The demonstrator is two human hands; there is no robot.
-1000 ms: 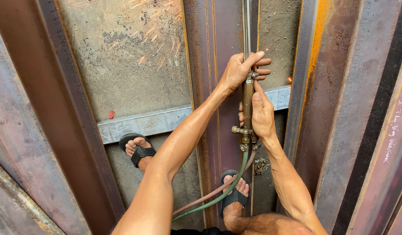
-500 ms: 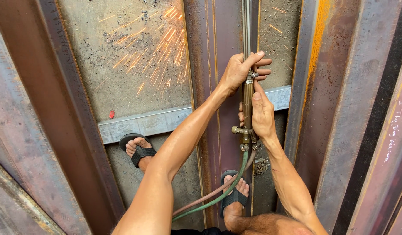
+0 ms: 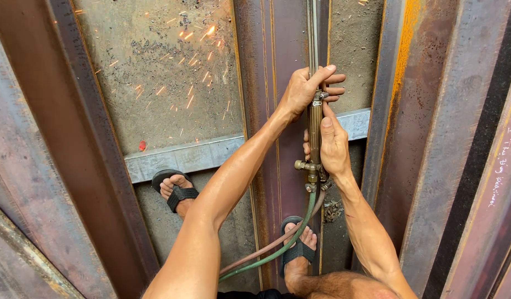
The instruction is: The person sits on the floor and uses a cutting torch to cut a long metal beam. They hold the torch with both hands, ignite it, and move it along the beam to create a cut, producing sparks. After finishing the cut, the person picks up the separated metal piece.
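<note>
Running straight up the middle of the view, the cutting torch (image 3: 315, 119) lay along the central steel beam (image 3: 277, 83), its brass body held in both hands and its thin tube passing out of the top edge, so the flame end was hidden. The left hand (image 3: 310, 89) was wrapped around the upper body of the torch, fingers curled over it near a small valve; the right hand (image 3: 333, 145) was closed around the lower body, thumb laid flat along the brass, just above the fittings. From those fittings a green hose (image 3: 277, 252) and a reddish hose (image 3: 250, 259) trailed down past the right foot (image 3: 298, 252), which stood in an open black sandal on the beam. The left foot (image 3: 177, 192) stood in another sandal beside a grey crossbar (image 3: 183, 158). Orange sparks (image 3: 200, 55) were scattered over the concrete floor (image 3: 156, 83) to the left. Those sparks looked the chief risk: bare toes, forearms and the hoses all seemed open to a burn, and a hose underfoot might snag and jerk the torch off line.
</note>
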